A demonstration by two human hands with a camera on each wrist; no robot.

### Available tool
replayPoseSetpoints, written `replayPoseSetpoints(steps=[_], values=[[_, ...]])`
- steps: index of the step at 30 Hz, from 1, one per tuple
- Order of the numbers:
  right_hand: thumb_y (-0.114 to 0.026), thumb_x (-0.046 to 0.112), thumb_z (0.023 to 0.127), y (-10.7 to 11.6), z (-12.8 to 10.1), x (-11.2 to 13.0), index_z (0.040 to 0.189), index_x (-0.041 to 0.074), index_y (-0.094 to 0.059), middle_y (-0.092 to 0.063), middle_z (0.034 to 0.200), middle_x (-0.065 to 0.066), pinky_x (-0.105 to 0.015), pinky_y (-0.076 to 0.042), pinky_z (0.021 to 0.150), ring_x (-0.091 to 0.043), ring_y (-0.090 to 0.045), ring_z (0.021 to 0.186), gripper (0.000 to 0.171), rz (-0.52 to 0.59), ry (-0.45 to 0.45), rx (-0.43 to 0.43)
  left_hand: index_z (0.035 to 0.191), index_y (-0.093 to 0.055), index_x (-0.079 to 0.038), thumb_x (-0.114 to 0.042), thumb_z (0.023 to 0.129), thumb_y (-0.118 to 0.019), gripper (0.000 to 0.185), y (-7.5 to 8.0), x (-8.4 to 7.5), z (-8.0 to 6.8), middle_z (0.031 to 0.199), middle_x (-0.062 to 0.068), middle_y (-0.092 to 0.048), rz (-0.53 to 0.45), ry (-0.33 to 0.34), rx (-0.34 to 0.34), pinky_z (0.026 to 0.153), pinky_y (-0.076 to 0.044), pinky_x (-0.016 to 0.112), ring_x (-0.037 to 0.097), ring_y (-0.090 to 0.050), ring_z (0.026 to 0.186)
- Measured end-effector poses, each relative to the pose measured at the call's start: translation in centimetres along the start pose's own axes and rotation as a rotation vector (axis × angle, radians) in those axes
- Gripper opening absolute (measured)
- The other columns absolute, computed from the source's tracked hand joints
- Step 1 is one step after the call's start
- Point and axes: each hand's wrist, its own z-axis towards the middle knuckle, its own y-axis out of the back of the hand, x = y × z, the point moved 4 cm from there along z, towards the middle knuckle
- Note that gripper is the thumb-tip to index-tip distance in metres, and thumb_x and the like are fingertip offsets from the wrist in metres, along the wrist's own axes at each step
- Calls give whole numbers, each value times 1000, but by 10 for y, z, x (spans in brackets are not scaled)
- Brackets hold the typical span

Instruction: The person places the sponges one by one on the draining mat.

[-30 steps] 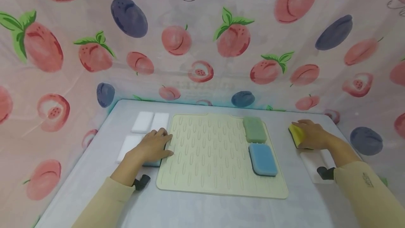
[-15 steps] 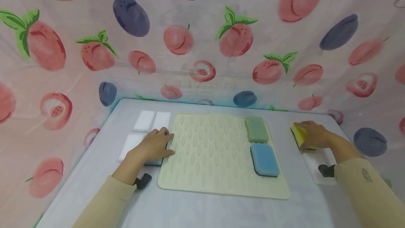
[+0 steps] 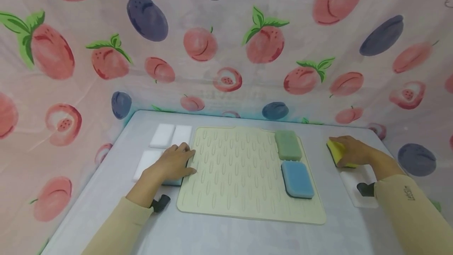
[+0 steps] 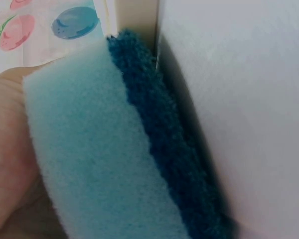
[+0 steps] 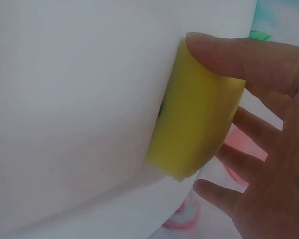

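Note:
My left hand [image 3: 171,162] is over a light blue sponge [image 3: 172,182] at the left edge of the cream ribbed mat [image 3: 233,176]. The left wrist view shows this light blue sponge [image 4: 94,144] with its dark blue scouring layer [image 4: 154,134] facing the white tabletop, and part of the hand beside it. Right of the mat, my right hand [image 3: 354,151] grips a yellow sponge [image 3: 336,151], whose dark underside shows as a thin edge. In the right wrist view the thumb [image 5: 219,57] presses one side of the yellow sponge [image 5: 194,114], with fingers behind it.
A green sponge [image 3: 288,145] and a blue sponge [image 3: 298,179] lie on the mat's right part. White blocks [image 3: 162,136] lie left of the mat. A white rectangular piece [image 3: 359,198] sits below my right hand. A fruit-print curtain [image 3: 226,50] surrounds the table's back and sides.
The head view has shifted slightly, moving the scene a little to the right. Both hands and the sponges keep nearly the same places.

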Motion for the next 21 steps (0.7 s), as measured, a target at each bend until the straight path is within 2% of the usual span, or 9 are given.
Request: replayPoseSetpoints(steps=[10,21], values=[[-88,21,77,1,0,2,159,0,-33,-26,153,-38,-80,-32,104,-60,-33,130,101,-2,1,-1,150,-53,-3,-38,95,-75,70,0,0,-1,140,16,-53,-2,8,0,107,-43,51,33,-50,116],[-89,24,76,2,-4,8,158,0,-35,-29,151,-39,-82,-31,103,-60,-34,128,101,-42,-34,-6,150,-53,-1,-38,96,-74,69,1,1,-2,140,17,-53,12,-21,-5,108,-42,52,35,-51,118]])
